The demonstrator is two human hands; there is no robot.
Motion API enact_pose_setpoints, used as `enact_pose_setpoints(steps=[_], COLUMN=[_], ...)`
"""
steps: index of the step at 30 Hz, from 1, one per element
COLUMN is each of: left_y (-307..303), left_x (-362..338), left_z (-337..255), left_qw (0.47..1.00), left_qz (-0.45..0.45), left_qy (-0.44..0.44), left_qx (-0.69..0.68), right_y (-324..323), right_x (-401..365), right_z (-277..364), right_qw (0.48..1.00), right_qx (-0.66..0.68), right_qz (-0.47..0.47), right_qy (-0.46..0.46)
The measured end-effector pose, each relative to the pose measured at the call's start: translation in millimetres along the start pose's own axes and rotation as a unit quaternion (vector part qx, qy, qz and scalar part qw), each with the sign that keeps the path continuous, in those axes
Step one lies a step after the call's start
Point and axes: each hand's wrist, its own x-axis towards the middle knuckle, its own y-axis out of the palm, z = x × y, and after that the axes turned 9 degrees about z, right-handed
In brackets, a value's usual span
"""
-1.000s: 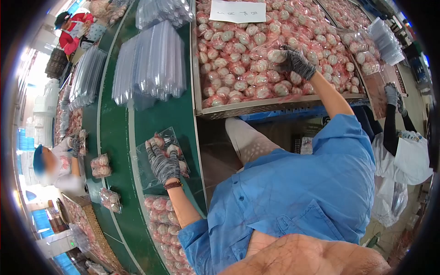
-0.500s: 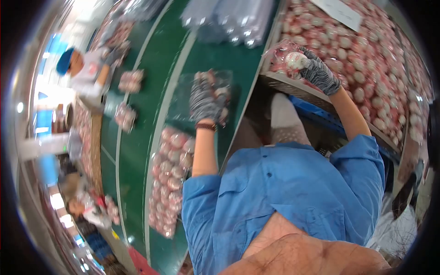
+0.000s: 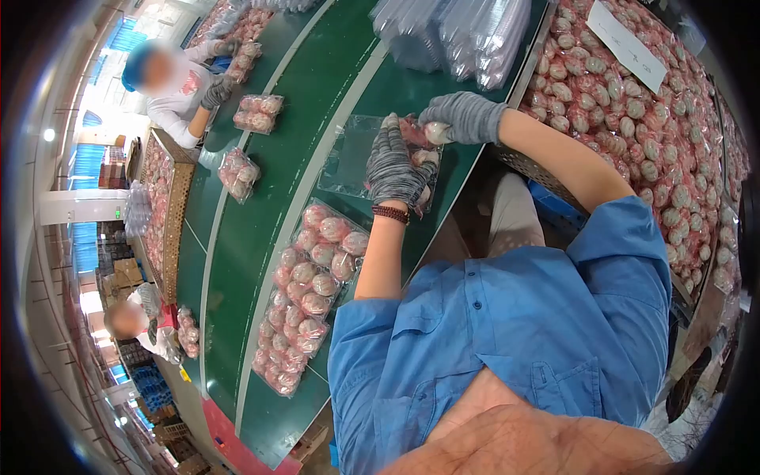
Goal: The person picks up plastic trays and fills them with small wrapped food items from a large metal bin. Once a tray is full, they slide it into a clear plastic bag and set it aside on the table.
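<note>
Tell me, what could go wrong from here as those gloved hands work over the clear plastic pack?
The right hand has the wrapped ball near its fingertips, so a loose grip might let it drop and roll.

The clear plastic pack lies close to the edge of the green surface; a push that way could tip it over.

The filled packs sit right beside the left forearm and might get nudged.

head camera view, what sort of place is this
Probably a packing workshop or factory floor: a long green belt-like table carries filled clear packs, wrapped round items are heaped beside it, and a co-worker handles packs across from the wearer.
</note>
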Motion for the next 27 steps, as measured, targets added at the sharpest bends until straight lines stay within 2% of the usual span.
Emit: enact_pose_setpoints(steps=[2,5,6,9,10,13,14,17,18,21,22,25,27], left_y=[4.4,8.9,7.5,9.9,9.1,3.2,2.8,5.2,7.9,5.9,4.1,5.2,4.3], left_x=[-0.8,3.1,3.0,1.6,1.9,1.6,1.0,1.6,2.3,1.1,1.6,2.6,1.4], left_z=[3.6,7.0,5.7,6.1,6.2,0.3,-0.5,2.4,4.3,4.5,3.8,4.3,2.6], left_qw=[1.0,1.0,0.999,0.999,0.999,1.0,1.0,1.0,0.999,0.999,0.999,0.999,0.998], left_qz=[-0.004,-0.008,-0.005,-0.002,-0.002,0.0,-0.001,-0.01,-0.017,0.009,0.024,0.016,0.025], left_qy=[0.004,0.017,0.016,0.013,0.014,0.005,0.006,0.008,0.009,0.01,0.008,0.005,-0.003], left_qx=[0.001,0.02,0.031,0.048,0.052,0.022,0.023,0.027,0.029,0.042,0.047,0.048,0.05], right_y=[-1.7,-5.7,5.0,8.9,0.9,1.9,0.9,16.4,17.4,10.6,21.3,48.1,56.7], right_x=[13.7,50.0,52.4,46.5,39.2,20.3,20.0,34.5,39.9,25.2,21.1,7.3,-2.8], right_z=[15.1,30.5,26.1,22.2,26.3,20.0,23.6,16.4,10.6,-7.3,-13.9,-6.0,0.0], right_qw=[0.996,0.973,0.983,0.986,0.983,0.992,0.99,0.992,0.989,0.998,0.996,0.987,0.977], right_qx=[-0.086,-0.054,-0.048,-0.016,0.009,0.014,-0.011,-0.095,-0.089,0.009,0.079,0.123,0.114], right_qz=[0.031,0.17,0.105,0.107,0.136,0.101,0.117,0.088,0.114,0.054,0.03,-0.082,-0.175], right_qy=[-0.024,0.147,0.141,0.128,0.123,0.071,0.074,-0.007,-0.023,-0.035,0.025,0.066,0.052])
